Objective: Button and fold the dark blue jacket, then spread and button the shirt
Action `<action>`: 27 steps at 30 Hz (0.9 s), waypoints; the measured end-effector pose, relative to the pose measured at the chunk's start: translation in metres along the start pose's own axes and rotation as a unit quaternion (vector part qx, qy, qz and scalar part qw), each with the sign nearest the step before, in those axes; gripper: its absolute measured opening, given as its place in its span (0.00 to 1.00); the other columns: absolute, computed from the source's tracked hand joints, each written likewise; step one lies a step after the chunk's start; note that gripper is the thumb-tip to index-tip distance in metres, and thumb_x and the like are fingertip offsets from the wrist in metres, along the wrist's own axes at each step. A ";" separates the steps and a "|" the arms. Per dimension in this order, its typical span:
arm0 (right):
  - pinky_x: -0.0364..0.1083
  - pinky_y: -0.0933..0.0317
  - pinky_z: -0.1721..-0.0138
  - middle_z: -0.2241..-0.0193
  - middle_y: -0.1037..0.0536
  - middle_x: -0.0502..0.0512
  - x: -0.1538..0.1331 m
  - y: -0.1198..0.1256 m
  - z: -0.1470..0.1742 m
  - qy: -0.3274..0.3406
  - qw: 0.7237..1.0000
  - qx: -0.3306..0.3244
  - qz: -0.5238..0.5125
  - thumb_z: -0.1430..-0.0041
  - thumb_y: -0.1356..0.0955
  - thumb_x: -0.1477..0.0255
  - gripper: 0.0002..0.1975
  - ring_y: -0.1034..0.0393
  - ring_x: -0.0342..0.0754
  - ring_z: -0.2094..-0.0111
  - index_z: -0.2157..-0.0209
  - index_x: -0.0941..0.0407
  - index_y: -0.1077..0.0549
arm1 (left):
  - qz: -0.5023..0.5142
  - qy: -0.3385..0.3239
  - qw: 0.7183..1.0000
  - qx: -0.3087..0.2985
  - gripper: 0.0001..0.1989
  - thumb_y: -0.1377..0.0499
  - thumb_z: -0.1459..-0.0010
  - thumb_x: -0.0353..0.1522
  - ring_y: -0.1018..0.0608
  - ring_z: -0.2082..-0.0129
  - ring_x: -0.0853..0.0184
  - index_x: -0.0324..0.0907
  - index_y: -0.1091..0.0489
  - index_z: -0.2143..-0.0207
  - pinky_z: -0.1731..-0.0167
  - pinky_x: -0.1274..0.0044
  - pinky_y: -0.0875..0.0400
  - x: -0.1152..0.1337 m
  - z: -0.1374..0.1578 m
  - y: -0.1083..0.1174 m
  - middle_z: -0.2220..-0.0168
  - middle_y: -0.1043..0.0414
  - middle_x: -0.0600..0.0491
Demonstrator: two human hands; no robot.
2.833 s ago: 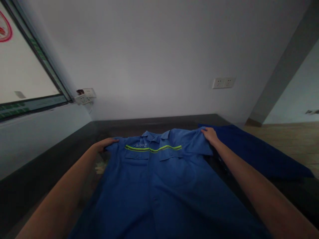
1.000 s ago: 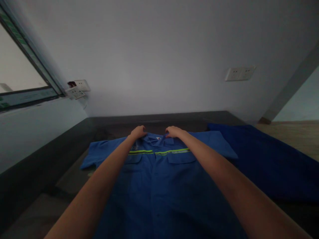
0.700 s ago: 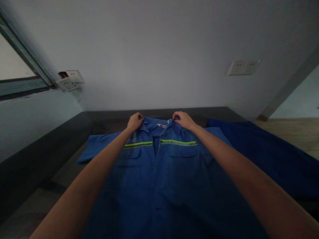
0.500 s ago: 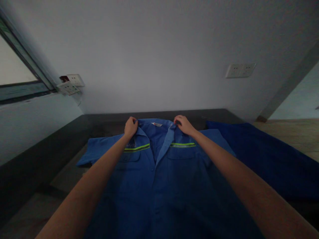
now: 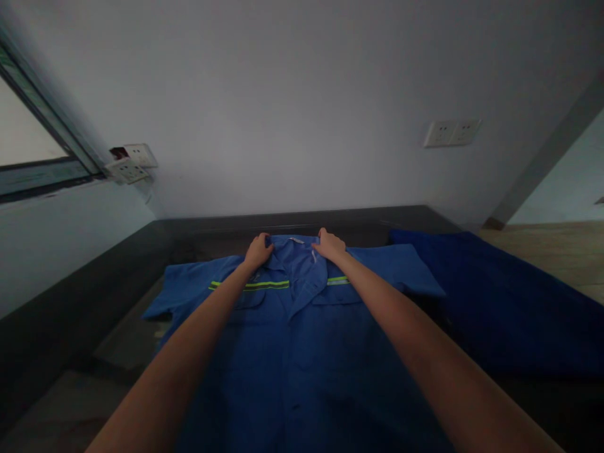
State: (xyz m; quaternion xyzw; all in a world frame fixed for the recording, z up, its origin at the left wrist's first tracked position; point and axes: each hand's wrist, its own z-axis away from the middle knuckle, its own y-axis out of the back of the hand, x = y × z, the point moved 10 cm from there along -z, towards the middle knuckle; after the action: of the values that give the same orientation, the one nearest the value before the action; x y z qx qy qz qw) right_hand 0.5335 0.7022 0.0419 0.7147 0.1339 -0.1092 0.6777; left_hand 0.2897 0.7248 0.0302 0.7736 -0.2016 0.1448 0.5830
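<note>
A blue short-sleeved work shirt [image 5: 285,352] lies spread front side up, its collar toward the wall and its hem toward me. Yellow-green reflective strips cross the chest above two flap pockets. My left hand [image 5: 259,250] pinches the left end of the collar, fingers closed on the cloth. At the collar's right end, my right hand [image 5: 331,245] grips the fabric between thumb and fingers. Between the hands, the inside of the neck and a small white label [image 5: 296,240] show. My forearms cover parts of the shirt's chest and sides.
Darker blue cloth [image 5: 495,296] lies to the right of the shirt. A dark raised edge [image 5: 226,223] runs along the wall behind the collar. Wall sockets [image 5: 452,133] are at right, and more sockets [image 5: 129,163] sit at left beside a window frame [image 5: 42,176].
Both hands have moved inward, closer together, drawing the collar ends nearer each other. The neck opening has narrowed, and the label now looks flatter.
</note>
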 end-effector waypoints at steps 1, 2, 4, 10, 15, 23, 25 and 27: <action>0.50 0.38 0.59 0.55 0.26 0.65 0.000 -0.003 -0.001 -0.004 1.000 -0.005 0.000 0.42 0.36 0.66 0.19 0.29 0.57 0.55 0.50 0.55 0.37 | 0.006 -0.002 1.000 0.011 0.20 0.45 0.45 0.29 0.30 0.48 0.57 0.37 0.37 0.48 0.48 0.68 0.37 0.001 0.002 0.001 0.49 0.33 0.40; 0.50 0.38 0.60 0.55 0.26 0.64 0.001 -0.003 -0.002 -0.005 1.000 -0.005 -0.006 0.42 0.37 0.69 0.17 0.29 0.56 0.55 0.50 0.54 0.37 | 0.014 -0.002 1.000 0.024 0.20 0.45 0.46 0.28 0.30 0.48 0.57 0.37 0.37 0.49 0.48 0.68 0.38 0.001 0.004 0.004 0.49 0.32 0.41; 0.49 0.38 0.60 0.55 0.25 0.60 0.003 0.005 -0.005 -0.004 1.000 0.013 -0.023 0.43 0.38 0.74 0.17 0.29 0.55 0.55 0.51 0.51 0.35 | 0.037 0.005 0.998 0.054 0.19 0.45 0.47 0.25 0.29 0.49 0.59 0.38 0.35 0.51 0.48 0.69 0.37 0.000 0.005 0.011 0.51 0.31 0.43; 0.51 0.42 0.53 0.52 0.28 0.59 0.002 0.056 -0.005 0.032 0.991 0.132 -0.012 0.38 0.43 0.76 0.17 0.33 0.55 0.51 0.49 0.50 0.37 | 0.101 0.024 0.983 0.152 0.12 0.46 0.45 0.29 0.27 0.53 0.62 0.38 0.29 0.58 0.50 0.72 0.36 -0.008 0.006 0.036 0.56 0.27 0.46; 0.49 0.42 0.55 0.56 0.26 0.61 0.002 0.031 -0.014 0.026 0.995 0.089 -0.039 0.40 0.36 0.70 0.16 0.32 0.53 0.54 0.50 0.53 0.35 | 0.081 0.034 0.989 0.118 0.12 0.48 0.42 0.31 0.27 0.55 0.63 0.39 0.30 0.57 0.52 0.72 0.34 -0.007 0.009 0.022 0.58 0.27 0.47; 0.44 0.41 0.56 0.63 0.26 0.55 0.010 0.037 -0.012 0.120 0.973 0.151 -0.123 0.41 0.40 0.79 0.14 0.32 0.46 0.61 0.59 0.56 0.27 | -0.062 -0.052 0.991 0.108 0.15 0.48 0.42 0.32 0.32 0.50 0.58 0.45 0.32 0.52 0.50 0.65 0.36 0.030 0.031 0.038 0.51 0.33 0.48; 0.45 0.41 0.56 0.62 0.26 0.56 0.015 0.040 -0.009 0.122 0.979 0.131 -0.101 0.42 0.41 0.80 0.15 0.32 0.47 0.60 0.62 0.56 0.25 | -0.082 -0.058 0.993 0.069 0.15 0.47 0.43 0.31 0.32 0.49 0.57 0.46 0.31 0.53 0.50 0.65 0.36 0.037 0.040 0.038 0.51 0.33 0.48; 0.45 0.41 0.55 0.62 0.26 0.56 0.015 0.035 -0.004 0.133 0.984 0.094 -0.079 0.42 0.40 0.80 0.14 0.32 0.47 0.59 0.63 0.56 0.25 | -0.100 -0.064 0.993 0.025 0.16 0.46 0.44 0.31 0.34 0.47 0.56 0.46 0.32 0.52 0.49 0.63 0.37 0.043 0.055 0.033 0.49 0.35 0.48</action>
State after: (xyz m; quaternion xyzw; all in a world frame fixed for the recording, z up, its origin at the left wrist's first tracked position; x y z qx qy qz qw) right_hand 0.5597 0.7047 0.0702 0.7708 0.2676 -0.0783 0.5728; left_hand 0.3103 0.6575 0.0625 0.8122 -0.1561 0.0413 0.5606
